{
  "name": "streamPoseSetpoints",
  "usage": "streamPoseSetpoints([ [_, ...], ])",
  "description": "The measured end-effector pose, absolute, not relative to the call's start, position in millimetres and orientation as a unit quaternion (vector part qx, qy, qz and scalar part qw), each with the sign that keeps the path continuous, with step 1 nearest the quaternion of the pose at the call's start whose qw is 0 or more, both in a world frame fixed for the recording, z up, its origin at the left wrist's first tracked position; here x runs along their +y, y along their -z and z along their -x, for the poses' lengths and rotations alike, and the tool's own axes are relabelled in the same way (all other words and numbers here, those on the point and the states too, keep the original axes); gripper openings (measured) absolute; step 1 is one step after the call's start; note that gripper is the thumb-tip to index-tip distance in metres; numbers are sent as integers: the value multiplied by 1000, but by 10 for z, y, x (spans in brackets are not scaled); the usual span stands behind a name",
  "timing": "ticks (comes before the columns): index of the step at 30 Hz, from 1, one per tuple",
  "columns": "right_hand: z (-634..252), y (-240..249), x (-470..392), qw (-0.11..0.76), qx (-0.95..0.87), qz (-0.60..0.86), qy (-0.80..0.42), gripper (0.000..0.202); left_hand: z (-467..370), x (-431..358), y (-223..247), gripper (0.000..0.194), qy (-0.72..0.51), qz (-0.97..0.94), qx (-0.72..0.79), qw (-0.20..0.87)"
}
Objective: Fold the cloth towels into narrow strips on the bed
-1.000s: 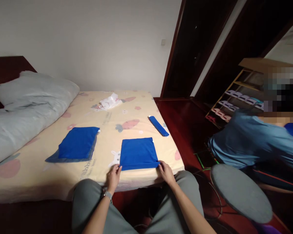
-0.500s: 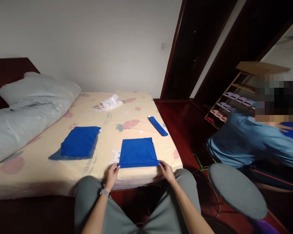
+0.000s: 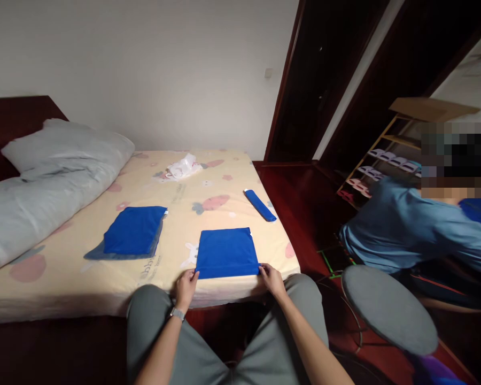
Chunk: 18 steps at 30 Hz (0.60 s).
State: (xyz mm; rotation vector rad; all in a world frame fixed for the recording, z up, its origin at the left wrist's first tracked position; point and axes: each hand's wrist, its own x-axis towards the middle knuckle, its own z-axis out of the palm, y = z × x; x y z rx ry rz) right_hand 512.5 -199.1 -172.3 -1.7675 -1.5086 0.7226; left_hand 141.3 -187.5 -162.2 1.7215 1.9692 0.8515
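Observation:
A blue cloth piece (image 3: 226,250), roughly square, lies flat near the front edge of the bed, with a strip turned over along its near side. My left hand (image 3: 187,287) pinches the near left corner of this cloth. At the opposite near corner, my right hand (image 3: 271,279) pinches it between thumb and fingers. Farther left rests a blue cloth stack (image 3: 134,231), its lower layer greyer and sticking out. A narrow folded blue cloth (image 3: 260,205) with a small white tag lies near the bed's right edge.
The bed (image 3: 176,214) has a carrot-print sheet. A crumpled white plastic bag (image 3: 183,167) sits toward the wall, a grey quilt (image 3: 64,166) at left. A round grey stool (image 3: 388,309) stands at right, near a person in a blue shirt (image 3: 396,230) and a shoe rack (image 3: 379,160).
The turned-over strip at the near side of the cloth looks wider. Both hands keep their pinch on the corners. The view has shifted slightly.

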Motion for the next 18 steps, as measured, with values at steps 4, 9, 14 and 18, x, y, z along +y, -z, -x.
streamPoseSetpoints([
  [4,-5057,1687,-1992,349,-582,686,-260,41,-1451,-1873,1659,23,-338,-611,696,170],
  [9,-5031,1643,-2014,312,-597,707,-215,36,-1466,-1831,1660,25,-315,-598,722,148],
  [14,-5027,1610,-2038,258,-613,731,-153,29,-1494,-1852,1613,20,-292,-598,732,146],
  [18,-5000,1571,-2061,223,-625,742,-91,33,-1532,-1914,1523,25,-269,-636,720,70],
])
